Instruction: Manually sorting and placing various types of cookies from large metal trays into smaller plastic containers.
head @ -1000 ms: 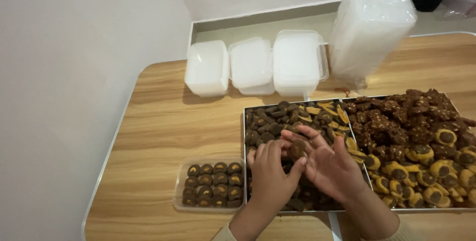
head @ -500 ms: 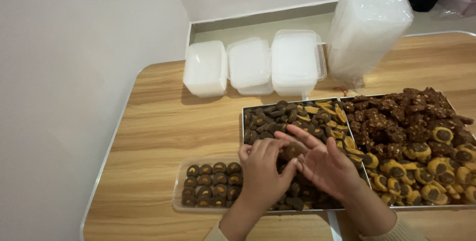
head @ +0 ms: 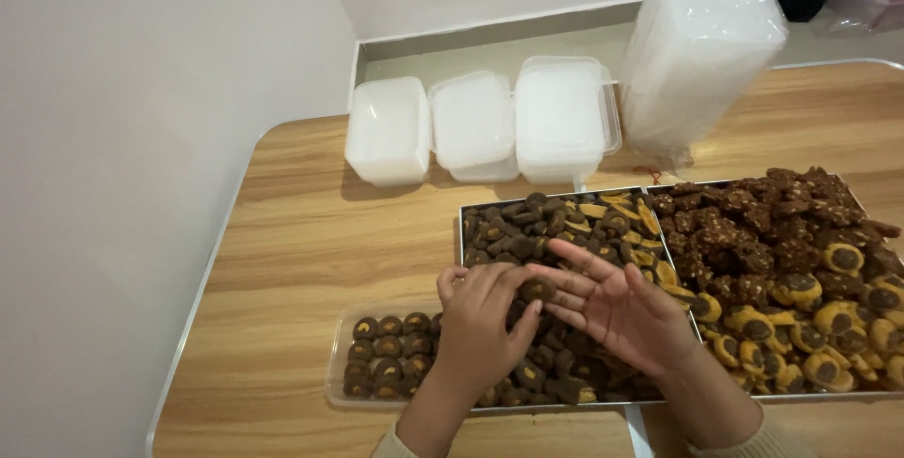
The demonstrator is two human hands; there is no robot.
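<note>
Pinching a round dark chocolate cookie (head: pixel 538 289) with curled fingers, the left hand (head: pixel 482 326) meets the right hand (head: pixel 617 305), fingers spread flat, above the rectangular metal tray (head: pixel 460 223).

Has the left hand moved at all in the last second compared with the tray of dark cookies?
Yes. The left hand has slid left across the metal tray, toward the clear plastic box, and now covers the box's right-hand cookies.

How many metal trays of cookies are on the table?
2. The left tray sits under both hands, filled with dark round cookies. The right tray lies beside it, touching, holding dark chunky cookies and yellow ones; its right end runs out of view, so more could be hidden.
</note>
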